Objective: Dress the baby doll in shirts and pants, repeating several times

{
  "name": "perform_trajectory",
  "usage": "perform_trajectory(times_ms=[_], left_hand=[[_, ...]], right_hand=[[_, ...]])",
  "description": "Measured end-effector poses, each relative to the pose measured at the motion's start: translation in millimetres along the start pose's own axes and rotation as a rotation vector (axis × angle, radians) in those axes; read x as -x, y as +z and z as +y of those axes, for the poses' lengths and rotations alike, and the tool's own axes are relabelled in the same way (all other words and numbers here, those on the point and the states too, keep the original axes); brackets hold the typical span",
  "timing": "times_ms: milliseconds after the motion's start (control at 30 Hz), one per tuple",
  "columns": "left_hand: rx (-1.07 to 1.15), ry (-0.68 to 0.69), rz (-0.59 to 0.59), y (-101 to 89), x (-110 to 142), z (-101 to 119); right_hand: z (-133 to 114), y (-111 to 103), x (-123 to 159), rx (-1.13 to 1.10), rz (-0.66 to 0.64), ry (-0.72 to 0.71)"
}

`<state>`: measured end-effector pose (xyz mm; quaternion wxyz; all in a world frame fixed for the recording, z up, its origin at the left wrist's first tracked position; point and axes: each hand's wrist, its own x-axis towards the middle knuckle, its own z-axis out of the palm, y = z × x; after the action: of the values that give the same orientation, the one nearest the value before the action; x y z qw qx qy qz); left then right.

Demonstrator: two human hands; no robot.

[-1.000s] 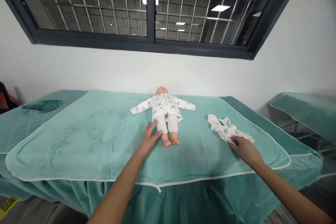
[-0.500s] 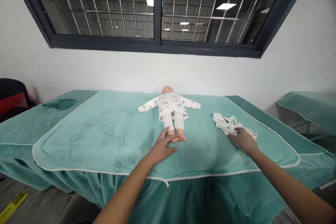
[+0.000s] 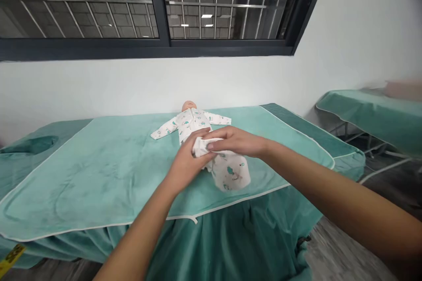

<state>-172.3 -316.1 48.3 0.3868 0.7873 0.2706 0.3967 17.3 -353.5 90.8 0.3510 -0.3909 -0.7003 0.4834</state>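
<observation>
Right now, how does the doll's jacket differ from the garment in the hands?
The jacket is on the doll, while the garment is held between the left hand and the right hand. The jacket is spread, its sleeves out to the sides; the garment is bunched at the hands, its lower part hanging loose. Both are white with a small print that includes green.

And it's white w/ teal-green motifs on the soft fabric garment [image 3: 231, 172], similar print on the white long-sleeved doll jacket [image 3: 191, 119]! Peachy-pink round doll head [image 3: 189, 105]. Lt. mint plush blanket [image 3: 99, 171], white edging; dk. teal velvety bedcover [image 3: 231, 246]; yellow tape strip [image 3: 11, 258] w/ blk. marks; dk. grey window frame [image 3: 99, 49], plain white wall [image 3: 231, 83].
</observation>
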Motion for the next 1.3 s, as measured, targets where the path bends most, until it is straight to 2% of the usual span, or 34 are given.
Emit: perform_trajectory(times_ms=[100,233,300,367,433,467,500,533,633,667,700,767,833,900,967,1033,1100,1133,1200,1300], left_hand=[[0.074,-0.108,0.104,-15.7,2.8,18.7],[0.285,-0.203,0.136,-29.4,10.2,23.3],[0.45,-0.244,0.146,-32.5,13.9,25.1],[0.6,-0.269,0.193,-35.4,17.0,28.6],[0.687,-0.269,0.24,-40.6,19.1,32.3],[0.692,-0.27,0.228,-44.4,20.0,33.8],[0.657,-0.279,0.171,-48.7,20.8,35.1],[0.584,-0.293,0.066,-53.3,21.5,36.0],[0.297,-0.342,-0.347,-64.3,22.8,38.0],[0.243,-0.35,-0.419,-65.7,22.7,38.5],[0.234,-0.345,-0.423,-65.8,22.3,38.9],[0.315,-0.305,-0.258,-62.5,20.3,39.5],[0.418,-0.247,-0.028,-56.3,16.3,40.3],[0.462,-0.225,0.115,-49.3,10.9,41.8],[0.447,-0.228,0.172,-43.1,5.1,44.2],[0.423,-0.227,0.221,-39.1,0.9,47.2],[0.406,-0.247,0.267,-37.8,0.2,50.5],[0.396,-0.271,0.268,-38.3,1.4,52.0],[0.364,-0.333,0.164,-41.0,6.4,54.0],[0.297,-0.404,-0.23,-46.9,16.5,52.6]], right_hand=[[-18.5,3.4,-10.6,0.155,-0.033,-0.092],[-23.9,3.7,-13.5,0.255,-0.012,-0.139],[-23.8,2.9,-9.5,0.269,-0.016,-0.095],[-22.4,1.1,-3.6,0.311,-0.077,-0.017],[-19.6,-1.3,2.2,0.333,-0.14,0.039],[-17.8,-2.6,4.7,0.307,-0.134,0.041],[-16.0,-3.8,6.8,0.253,-0.089,0.023],[-14.3,-4.9,8.5,0.176,-0.011,-0.009],[-10.8,-6.8,11.3,-0.06,0.207,-0.131],[-10.4,-7.0,11.5,-0.115,0.237,-0.158],[-10.2,-7.1,11.4,-0.152,0.25,-0.174],[-10.6,-7.0,10.1,-0.142,0.244,-0.17],[-12.1,-5.6,6.8,-0.005,0.185,-0.134],[-14.4,-1.3,1.7,0.171,0.086,-0.093],[-17.2,5.9,-4.9,0.266,0.002,-0.063],[-19.4,13.4,-11.6,0.251,-0.041,-0.045],[-20.1,17.8,-17.5,0.157,-0.012,-0.064],[-19.7,18.2,-20.0,0.088,0.047,-0.091],[-17.3,15.8,-24.0,-0.069,0.223,-0.153],[-9.5,10.1,-28.1,-0.295,0.41,-0.176]])
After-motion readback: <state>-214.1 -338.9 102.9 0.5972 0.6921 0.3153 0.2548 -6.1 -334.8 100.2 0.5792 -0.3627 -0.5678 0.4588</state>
